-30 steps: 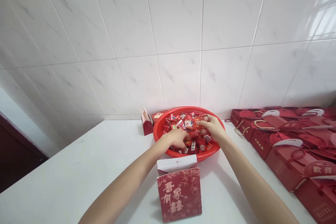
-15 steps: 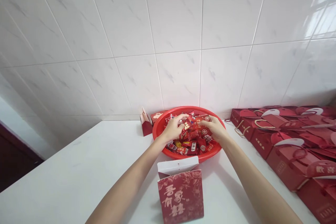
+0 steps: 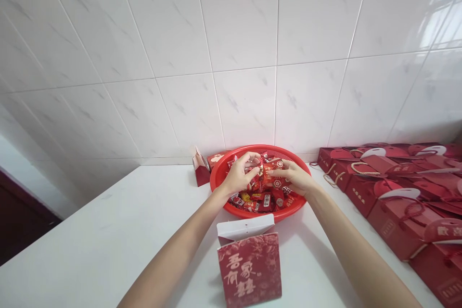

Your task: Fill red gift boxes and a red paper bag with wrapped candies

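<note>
A round red plastic basket (image 3: 216, 187) full of wrapped candies (image 3: 267, 200) stands against the wall. Over it, my right hand (image 3: 296, 178) grips a red candy packet (image 3: 275, 169) with pale hexagon marks. My left hand (image 3: 243, 173) is closed at the packet's left side, thumb and fingers around a small red wrapped candy (image 3: 260, 167), partly hidden by the fingers. In front of the basket, between my forearms, an open dark red gift box (image 3: 249, 269) with pale lettering stands upright, its white flap (image 3: 245, 225) raised.
Rows of closed red gift boxes (image 3: 382, 221) with rope handles fill the right side of the white table (image 3: 126, 231). A small red carton (image 3: 200, 168) and a flat red packet (image 3: 215, 160) sit behind the basket's left rim. A tiled wall (image 3: 245, 106) bounds the back.
My right hand has lifted the red packet up from the pile, so more of it shows. My left fingers have closed in towards it. The gift box stays put.
</note>
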A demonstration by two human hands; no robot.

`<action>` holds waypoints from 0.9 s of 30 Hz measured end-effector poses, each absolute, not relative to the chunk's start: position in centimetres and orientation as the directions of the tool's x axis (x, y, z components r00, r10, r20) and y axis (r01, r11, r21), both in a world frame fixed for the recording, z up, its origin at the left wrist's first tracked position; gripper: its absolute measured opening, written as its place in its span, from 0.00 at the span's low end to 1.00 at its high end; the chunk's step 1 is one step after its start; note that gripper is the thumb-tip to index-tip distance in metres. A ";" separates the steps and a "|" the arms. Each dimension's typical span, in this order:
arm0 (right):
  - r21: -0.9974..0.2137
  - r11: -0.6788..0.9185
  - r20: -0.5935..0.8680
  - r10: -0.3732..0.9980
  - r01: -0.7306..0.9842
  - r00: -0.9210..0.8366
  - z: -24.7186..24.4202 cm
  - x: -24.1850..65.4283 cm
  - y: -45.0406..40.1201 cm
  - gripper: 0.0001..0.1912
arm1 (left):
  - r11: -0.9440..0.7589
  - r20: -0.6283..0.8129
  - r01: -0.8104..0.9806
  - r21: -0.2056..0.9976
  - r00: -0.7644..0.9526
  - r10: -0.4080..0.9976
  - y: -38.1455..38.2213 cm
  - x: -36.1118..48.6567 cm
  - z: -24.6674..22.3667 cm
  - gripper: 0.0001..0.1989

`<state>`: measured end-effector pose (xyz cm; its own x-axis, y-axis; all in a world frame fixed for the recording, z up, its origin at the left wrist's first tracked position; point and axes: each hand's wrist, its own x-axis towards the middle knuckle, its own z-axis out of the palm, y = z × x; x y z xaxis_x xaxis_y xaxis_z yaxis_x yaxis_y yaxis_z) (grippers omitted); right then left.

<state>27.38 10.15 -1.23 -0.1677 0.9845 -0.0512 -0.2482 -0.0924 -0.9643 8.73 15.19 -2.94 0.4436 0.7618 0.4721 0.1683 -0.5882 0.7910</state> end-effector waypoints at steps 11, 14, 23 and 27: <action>-0.968 0.063 0.038 0.994 -0.243 0.106 -2.9 27.8 11.5 0.12 | -0.528 0.300 0.482 0.699 0.472 0.829 16.1 8.3 -3.7 0.15; -0.967 0.091 0.050 0.984 -0.236 0.173 -3.3 28.0 11.9 0.12 | -0.507 0.063 0.628 0.591 0.590 0.805 16.4 7.8 -4.3 0.17; -0.971 0.107 0.073 0.984 -0.212 0.164 -3.3 27.9 11.9 0.10 | -0.584 -0.198 0.728 0.360 0.671 0.715 16.1 8.0 -4.4 0.28; -0.972 0.117 0.083 0.982 -0.206 0.167 -3.3 27.7 11.8 0.12 | -0.609 -0.143 0.724 0.324 0.674 0.725 16.0 8.4 -4.5 0.25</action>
